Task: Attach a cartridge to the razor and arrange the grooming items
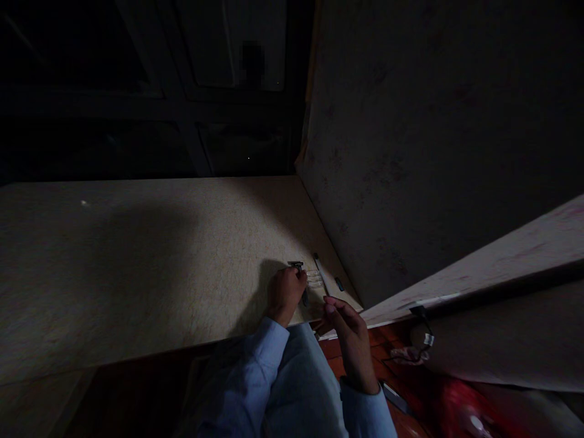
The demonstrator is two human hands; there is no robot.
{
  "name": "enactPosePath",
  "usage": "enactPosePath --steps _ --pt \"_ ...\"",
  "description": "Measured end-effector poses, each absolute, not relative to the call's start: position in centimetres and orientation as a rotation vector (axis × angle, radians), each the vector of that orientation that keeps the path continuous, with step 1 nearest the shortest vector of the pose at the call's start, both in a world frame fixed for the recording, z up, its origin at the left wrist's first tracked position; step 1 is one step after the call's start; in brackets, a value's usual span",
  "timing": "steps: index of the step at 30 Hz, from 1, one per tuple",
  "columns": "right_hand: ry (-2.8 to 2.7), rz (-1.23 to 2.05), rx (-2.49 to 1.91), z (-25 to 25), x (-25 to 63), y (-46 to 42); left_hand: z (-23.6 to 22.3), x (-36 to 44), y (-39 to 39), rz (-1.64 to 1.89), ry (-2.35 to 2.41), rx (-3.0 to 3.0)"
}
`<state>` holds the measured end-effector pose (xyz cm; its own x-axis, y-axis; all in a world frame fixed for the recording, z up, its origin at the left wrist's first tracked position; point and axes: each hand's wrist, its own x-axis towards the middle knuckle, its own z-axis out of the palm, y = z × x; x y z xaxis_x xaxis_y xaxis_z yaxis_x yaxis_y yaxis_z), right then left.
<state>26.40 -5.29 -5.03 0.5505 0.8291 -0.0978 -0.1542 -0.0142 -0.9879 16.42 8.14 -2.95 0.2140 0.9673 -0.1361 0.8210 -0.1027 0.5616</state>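
In the head view my left hand [285, 295] is closed around a razor [295, 264]; its T-shaped head shows beyond the fingers and its dark handle below them. My right hand [350, 331] pinches the near end of a slim pale stick with a dark tip [322, 274], perhaps a toothbrush. Between the hands lies a small clear ribbed piece [314, 278], too dim to name. A small dark oblong object [339, 283] rests on the ledge to the right of the stick.
The pale stone-look ledge [137, 292] runs left beneath a dark window [237, 48]. A patterned wall [401, 152] bounds it on the right. Down at the right are a black plug with cable [417, 311], a red bag [460, 404] and a reddish tiled floor [381, 340].
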Motion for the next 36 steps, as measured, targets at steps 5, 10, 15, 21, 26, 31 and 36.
enactPosePath --steps 5,10,15,21,26,31,36 --pt "-0.813 0.61 -1.556 -6.1 28.1 -4.7 -3.3 16.6 8.0 0.346 1.644 2.003" --pt "-1.082 0.361 -1.769 -6.9 29.1 -4.2 -3.5 16.7 8.0 0.368 1.627 2.039" --pt "-1.199 0.256 -1.917 -7.4 29.0 -3.9 -3.7 16.8 7.9 0.388 1.638 2.049" --pt "-1.289 0.236 -2.072 -7.1 28.7 -3.3 -4.1 17.0 7.8 0.422 1.649 2.073" --pt "-1.295 0.197 -2.213 -6.7 28.3 -3.0 -4.4 17.1 7.6 0.434 1.68 2.099" --pt "-1.265 0.12 -2.264 -7.0 28.0 -2.8 -4.6 17.1 7.4 0.5 1.672 2.072" --pt "-1.241 0.078 -2.218 -7.8 28.0 -2.8 -5.1 16.3 7.3 0.677 1.543 1.969"
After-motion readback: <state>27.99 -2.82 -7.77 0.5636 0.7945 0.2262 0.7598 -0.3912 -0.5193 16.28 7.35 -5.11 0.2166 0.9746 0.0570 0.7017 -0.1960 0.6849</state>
